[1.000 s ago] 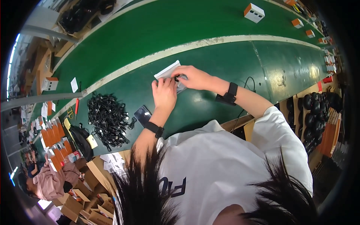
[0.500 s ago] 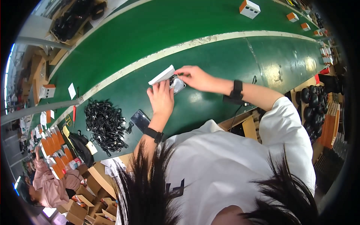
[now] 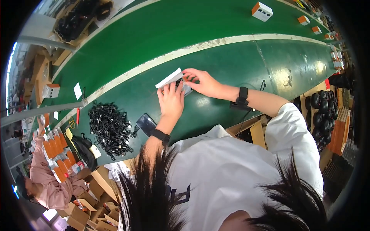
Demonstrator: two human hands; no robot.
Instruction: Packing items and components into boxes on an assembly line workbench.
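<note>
A small white box (image 3: 168, 79) lies tilted on the green table in front of me, with an orange edge showing at its right end. My left hand (image 3: 171, 101) holds it from the near side, its fingers over the opening. Dark contents and a clear plastic wrapping (image 3: 188, 91) show under and beside those fingers. With thumb and fingers bent together, my right hand (image 3: 207, 83) grips the box's right end at the orange edge. Part of the box and its contents is hidden by my fingers. Left of my left wrist lies a black smartphone (image 3: 146, 124).
A heap of black cables (image 3: 110, 130) lies to the left. Beyond a pale rail (image 3: 200, 46) runs a green belt carrying orange-and-white boxes (image 3: 262, 12). Orange-and-white cartons (image 3: 58, 148) stand at far left, beside a co-worker in pink (image 3: 52, 181). A black cable (image 3: 246, 115) hangs right.
My right fingers have closed in on the box's orange right end. The whole view has shifted slightly. At far left the co-worker's arm now reaches farther up.
</note>
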